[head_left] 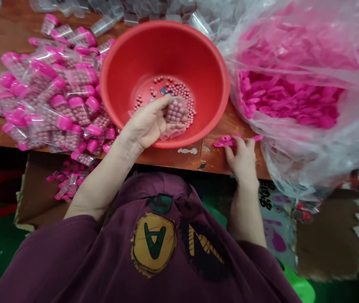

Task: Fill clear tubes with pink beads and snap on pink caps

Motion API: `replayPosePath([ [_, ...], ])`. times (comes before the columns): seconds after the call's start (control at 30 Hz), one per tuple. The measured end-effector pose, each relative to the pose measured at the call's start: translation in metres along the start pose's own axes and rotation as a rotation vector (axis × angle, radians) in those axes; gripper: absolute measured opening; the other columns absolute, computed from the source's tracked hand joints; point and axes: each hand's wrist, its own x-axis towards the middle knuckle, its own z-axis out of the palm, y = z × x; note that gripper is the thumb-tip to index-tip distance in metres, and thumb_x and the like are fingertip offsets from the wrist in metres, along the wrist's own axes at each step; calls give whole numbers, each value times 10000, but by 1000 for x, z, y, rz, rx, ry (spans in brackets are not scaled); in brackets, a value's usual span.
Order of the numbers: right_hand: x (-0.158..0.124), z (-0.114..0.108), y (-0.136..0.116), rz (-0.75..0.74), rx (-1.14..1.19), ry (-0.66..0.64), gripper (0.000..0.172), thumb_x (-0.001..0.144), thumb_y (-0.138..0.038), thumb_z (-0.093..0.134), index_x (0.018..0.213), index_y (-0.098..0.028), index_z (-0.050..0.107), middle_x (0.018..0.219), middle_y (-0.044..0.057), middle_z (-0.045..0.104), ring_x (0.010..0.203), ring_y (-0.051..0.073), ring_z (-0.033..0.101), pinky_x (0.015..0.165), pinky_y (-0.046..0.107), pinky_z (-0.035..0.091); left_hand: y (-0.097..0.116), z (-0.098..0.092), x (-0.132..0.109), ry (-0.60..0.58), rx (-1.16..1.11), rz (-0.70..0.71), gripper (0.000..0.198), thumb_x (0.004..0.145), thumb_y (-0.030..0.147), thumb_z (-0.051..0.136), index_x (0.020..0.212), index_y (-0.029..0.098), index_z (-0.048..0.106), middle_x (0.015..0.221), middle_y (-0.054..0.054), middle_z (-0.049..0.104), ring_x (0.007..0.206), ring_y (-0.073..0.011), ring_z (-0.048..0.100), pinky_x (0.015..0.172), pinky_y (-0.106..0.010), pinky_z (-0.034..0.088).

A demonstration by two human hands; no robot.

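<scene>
My left hand (pixel 152 122) reaches over the near rim of a red plastic basin (pixel 125 71) and holds a small clear container (pixel 175 111) filled with pink beads. Loose pink beads (pixel 179 90) lie on the basin's bottom. To the right, my right hand (pixel 242 158) rests on the wooden table's edge (pixel 211 162), its fingertips on several pink caps (pixel 225 141) lying there. Both forearms are bare below purple sleeves.
A heap of filled, pink-capped containers (pixel 49 97) lies left of the basin, and some have dropped into a cardboard box (pixel 68 183) below. A big clear bag of pink caps (pixel 290 97) sits at right. Empty clear containers (pixel 110 19) lie behind.
</scene>
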Motion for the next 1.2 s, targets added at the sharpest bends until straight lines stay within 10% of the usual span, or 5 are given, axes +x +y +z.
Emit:
replayPosePath([
  [0.2,31,10,-26,14,-41,-8,523,952,-191,570,1465,-185,676,1499,232,607,1297,384,674,1105,604,584,-3,-2,-1,19,16,8,384,1109,395,559,1364,176,743,1102,-127,820,1214,-275,800,1015,-391,673],
  [0.5,74,13,-33,-226,-207,-192,231,969,-246,622,1102,-216,809,1155,164,789,1170,395,602,1054,664,485,-4,1,0,-35,-14,46,305,996,264,629,1256,151,740,1064,-108,818,1088,-225,800,987,-348,655],
  [0.73,106,10,-19,-146,224,204,254,979,-521,733,1073,-286,744,963,85,737,901,296,628,916,554,550,-2,1,1,-113,-99,33,441,822,-20,582,1210,138,723,1008,-76,807,949,-164,780,945,-310,611],
  [0.87,107,-1,-73,-158,462,455,331,1001,-493,790,1293,-346,738,1170,86,761,1014,303,721,980,551,595,-4,3,1,-96,-100,30,216,953,61,675,1142,140,743,991,-71,799,876,-136,740,878,-289,577],
  [1.2,88,-14,-206,-397,516,44,216,1058,-493,745,1164,-363,880,1074,46,827,1002,250,789,935,458,677,-9,1,1,-114,-106,87,104,1035,147,708,1095,166,791,942,-30,780,808,-110,702,750,-243,480],
])
